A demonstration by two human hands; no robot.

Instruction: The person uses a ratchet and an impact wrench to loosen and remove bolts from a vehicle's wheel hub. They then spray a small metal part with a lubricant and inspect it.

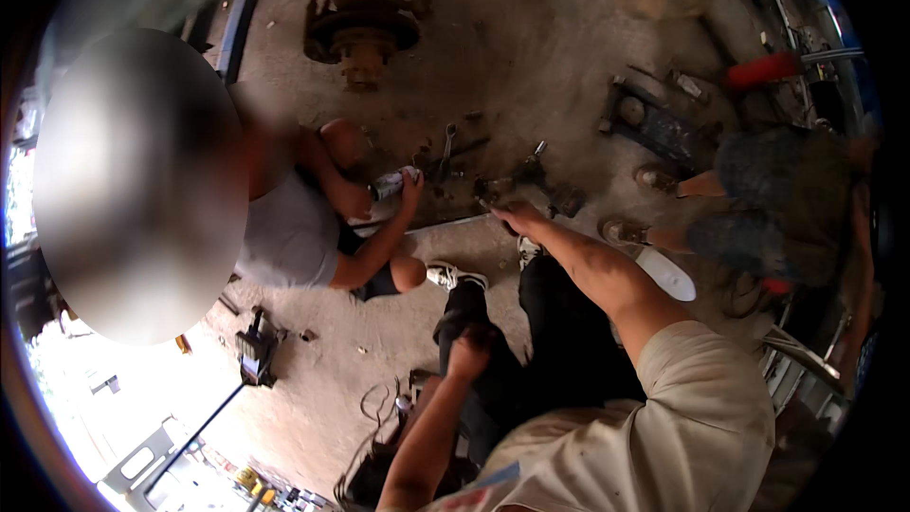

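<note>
Hands: right hand (517,216) is stretched to metal parts (531,185) on the floor (531,47), grip cannot be told; left hand (471,349) is clenched, rested on knee (462,308).
Co-worker: can (391,183) is held.

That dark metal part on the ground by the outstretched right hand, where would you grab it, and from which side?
Probably by its narrow upper arm, coming down from above on the near side. The metal part lies flat on the dirt floor, a slim limb angling up and away from a bulkier lower end. The right hand already reaches its near end; other scattered tools crowd the left.
</note>
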